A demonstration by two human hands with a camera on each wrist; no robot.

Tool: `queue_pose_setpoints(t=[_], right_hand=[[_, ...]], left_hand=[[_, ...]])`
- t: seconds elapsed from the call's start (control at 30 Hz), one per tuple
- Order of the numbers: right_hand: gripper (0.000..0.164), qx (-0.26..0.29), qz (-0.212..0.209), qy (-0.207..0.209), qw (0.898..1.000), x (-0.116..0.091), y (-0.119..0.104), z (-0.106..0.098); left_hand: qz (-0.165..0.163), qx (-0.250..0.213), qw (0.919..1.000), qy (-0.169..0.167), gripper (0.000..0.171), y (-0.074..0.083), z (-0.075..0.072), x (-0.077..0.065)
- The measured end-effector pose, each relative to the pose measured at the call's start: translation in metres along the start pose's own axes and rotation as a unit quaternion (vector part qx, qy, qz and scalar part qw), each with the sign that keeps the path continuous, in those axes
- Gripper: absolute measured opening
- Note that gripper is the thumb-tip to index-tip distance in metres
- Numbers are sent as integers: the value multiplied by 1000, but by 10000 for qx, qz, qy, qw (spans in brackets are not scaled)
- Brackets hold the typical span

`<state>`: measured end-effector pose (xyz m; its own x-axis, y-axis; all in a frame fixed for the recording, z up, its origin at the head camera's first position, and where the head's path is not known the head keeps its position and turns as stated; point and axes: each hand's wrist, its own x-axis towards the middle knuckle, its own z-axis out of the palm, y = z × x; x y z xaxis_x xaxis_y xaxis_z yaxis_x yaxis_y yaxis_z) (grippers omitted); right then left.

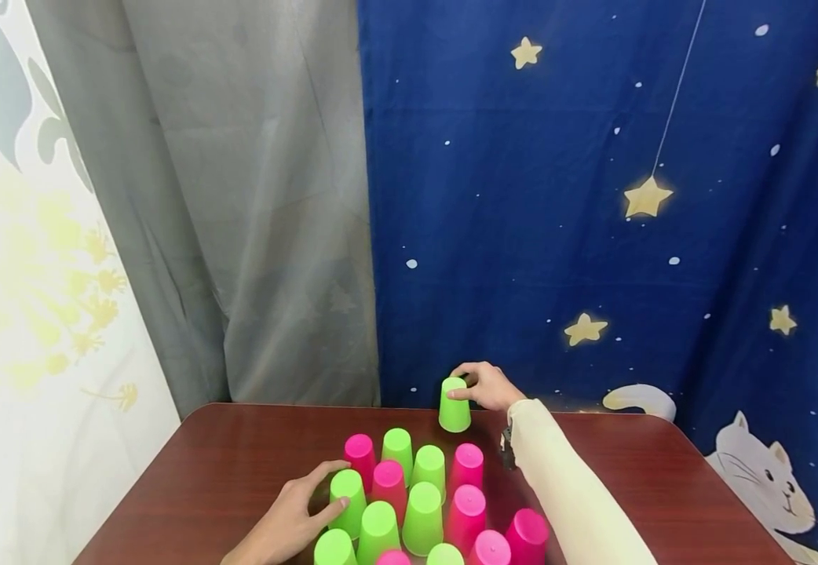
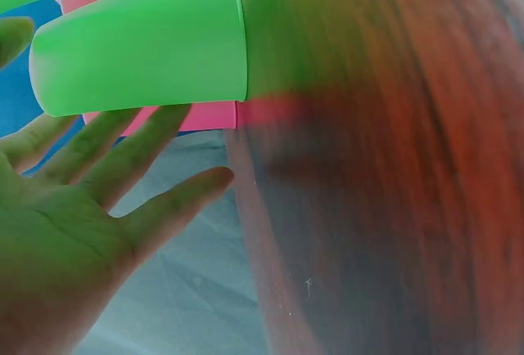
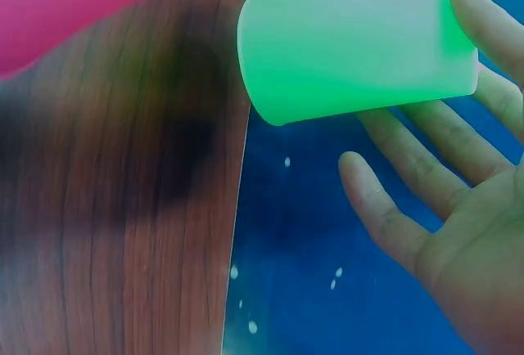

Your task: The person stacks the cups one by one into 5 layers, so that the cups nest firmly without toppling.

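Observation:
At the table's far edge my right hand (image 1: 487, 386) holds an upside-down green cup (image 1: 454, 408), with thumb and fingers around its narrow closed end. In the right wrist view this cup (image 3: 356, 52) spans the table edge; its little finger is spread away. My left hand (image 1: 294, 510) reaches around another upside-down green cup (image 1: 348, 514) at the group's left side. Its fingers are fairly straight behind the cup (image 2: 147, 48) in the left wrist view, and its thumb is near the closed end. Pink cups (image 1: 388, 486) and more green cups (image 1: 423, 518) stand upside down close together.
The dark reddish wooden table (image 1: 225, 463) extends to both sides of the cups. Behind it hang a grey curtain (image 1: 282, 235) and a blue curtain with stars (image 1: 487, 235). A pink cup (image 1: 526, 537) stands beside my right sleeve (image 1: 586, 494).

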<state>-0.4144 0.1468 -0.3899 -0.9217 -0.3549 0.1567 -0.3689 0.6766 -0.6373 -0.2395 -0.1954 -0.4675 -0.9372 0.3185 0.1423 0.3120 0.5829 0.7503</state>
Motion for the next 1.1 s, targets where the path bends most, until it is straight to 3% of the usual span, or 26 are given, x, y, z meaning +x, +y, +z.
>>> queue_pose_setpoints(t=[0.5,0.77,1.1], right_hand=[[30,480,362,5,9982,18,-27,31],[35,540,590,168,9967,20,-32,46],[37,659,1162,57,9910,24,-27,56]], left_hand=[[87,-583,9981,-163,44,-1,-2,3],[60,-552,9983,-172,44,-1,-3,5],[1,-566,9982,-206,45,-2,-4,5]])
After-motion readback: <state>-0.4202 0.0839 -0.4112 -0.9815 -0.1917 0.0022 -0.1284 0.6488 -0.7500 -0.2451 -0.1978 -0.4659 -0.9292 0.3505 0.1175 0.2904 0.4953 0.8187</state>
